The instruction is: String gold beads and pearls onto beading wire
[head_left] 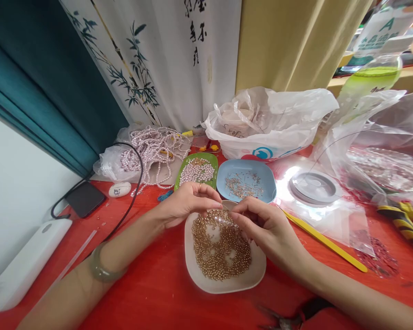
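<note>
My left hand (196, 201) and my right hand (263, 227) meet over a white dish (223, 288) of small gold beads (223, 254). Thumb and fingers are pinched together on both hands. Between the fingertips runs a thin strand (225, 210), with shiny clear bits (223, 221) just below it; the fingers hide most of it, and its exact kind is unclear. Behind the hands, a green dish (211, 160) holds pale pink beads (196, 170) and a few gold ones. Next to it, a blue dish (268, 176) contains small metal pins (242, 185).
Strung pink beads (151, 149) are heaped at the back left, near a phone (85, 199) and black cable (141, 169). Right are a clear spool (313, 185), yellow stick (326, 240) and yellow-black pliers (404, 224). Dark-handled pliers (296, 316) lie in front. Plastic bags (271, 114) stand behind.
</note>
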Demonstrator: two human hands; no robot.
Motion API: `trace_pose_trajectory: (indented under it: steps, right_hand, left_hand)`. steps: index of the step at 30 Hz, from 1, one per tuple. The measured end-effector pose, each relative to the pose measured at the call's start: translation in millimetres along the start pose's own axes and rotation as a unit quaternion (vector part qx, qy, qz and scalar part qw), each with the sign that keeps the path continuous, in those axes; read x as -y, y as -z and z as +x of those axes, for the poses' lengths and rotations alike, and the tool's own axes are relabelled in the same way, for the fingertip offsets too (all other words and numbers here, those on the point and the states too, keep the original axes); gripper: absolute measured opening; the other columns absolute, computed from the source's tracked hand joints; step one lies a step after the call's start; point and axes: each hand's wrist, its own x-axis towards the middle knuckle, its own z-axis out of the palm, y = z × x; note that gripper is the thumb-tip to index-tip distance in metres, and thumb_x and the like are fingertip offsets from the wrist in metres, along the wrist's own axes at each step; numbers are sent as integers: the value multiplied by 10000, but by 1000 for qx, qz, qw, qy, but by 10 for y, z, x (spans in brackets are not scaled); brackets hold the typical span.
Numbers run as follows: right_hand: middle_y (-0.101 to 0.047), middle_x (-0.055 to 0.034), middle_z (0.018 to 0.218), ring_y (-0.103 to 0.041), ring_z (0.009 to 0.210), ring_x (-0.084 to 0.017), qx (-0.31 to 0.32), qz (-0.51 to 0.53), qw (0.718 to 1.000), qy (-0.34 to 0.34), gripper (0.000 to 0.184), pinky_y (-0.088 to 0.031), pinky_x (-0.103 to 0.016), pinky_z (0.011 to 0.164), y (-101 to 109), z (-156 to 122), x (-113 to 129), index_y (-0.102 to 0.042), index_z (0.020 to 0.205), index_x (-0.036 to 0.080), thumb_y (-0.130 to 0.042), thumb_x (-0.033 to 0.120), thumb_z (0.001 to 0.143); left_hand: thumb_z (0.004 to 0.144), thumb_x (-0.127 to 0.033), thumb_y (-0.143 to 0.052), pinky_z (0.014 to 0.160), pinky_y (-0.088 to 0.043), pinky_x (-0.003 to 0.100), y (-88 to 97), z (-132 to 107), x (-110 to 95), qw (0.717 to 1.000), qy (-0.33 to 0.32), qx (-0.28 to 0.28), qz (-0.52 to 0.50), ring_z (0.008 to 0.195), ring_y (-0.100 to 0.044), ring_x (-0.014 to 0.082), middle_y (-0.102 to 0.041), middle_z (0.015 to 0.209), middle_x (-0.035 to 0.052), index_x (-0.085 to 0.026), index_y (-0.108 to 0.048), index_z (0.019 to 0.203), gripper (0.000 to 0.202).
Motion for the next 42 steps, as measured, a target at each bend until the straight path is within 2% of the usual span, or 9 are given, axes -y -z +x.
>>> trace_pose_trajectory:
  steps: [9,18,28,35,42]
  right_hand:
    - [-429,42,526,-393,484,-90,-5,-17,1000,3,147,-320,-227,460,3,-7,13,-533,655,162,-492,241,773]
    - [-454,33,540,-410,490,-92,-1,-24,1000,2,148,-331,-226,465,-3,5,3,-545,664,159,-490,240,775]
    - [-437,41,512,-393,468,-85,-5,-28,1000,7,162,-325,-218,444,3,3,42,-544,644,168,-490,246,776]
    - [-451,36,525,-399,474,-89,-3,-37,999,8,148,-332,-220,449,3,1,12,-552,663,168,-495,243,778]
    - [-495,18,573,-443,507,-101,0,-43,999,7,164,-360,-234,479,1,15,5,-567,682,168,-497,269,791]
  left_hand:
    - [576,-166,-698,489,-358,182,9,19,38,1000,5,-4,-25,496,-468,43,-589,595,-11,-128,-659,651,93]
    - [595,-146,-687,457,-340,158,-9,13,46,999,5,20,-47,478,-466,27,-602,605,-13,-124,-650,655,74]
    - [586,-164,-691,475,-334,184,-24,5,34,999,13,11,-40,483,-453,35,-601,614,-4,-126,-648,655,90]
    - [586,-167,-692,521,-359,198,-31,0,36,1000,-5,7,-15,523,-487,54,-603,605,-4,-125,-650,665,99]
    - [607,-156,-674,634,-425,231,-13,-34,-6,996,-57,13,70,662,-573,104,-661,719,23,-139,-653,741,137]
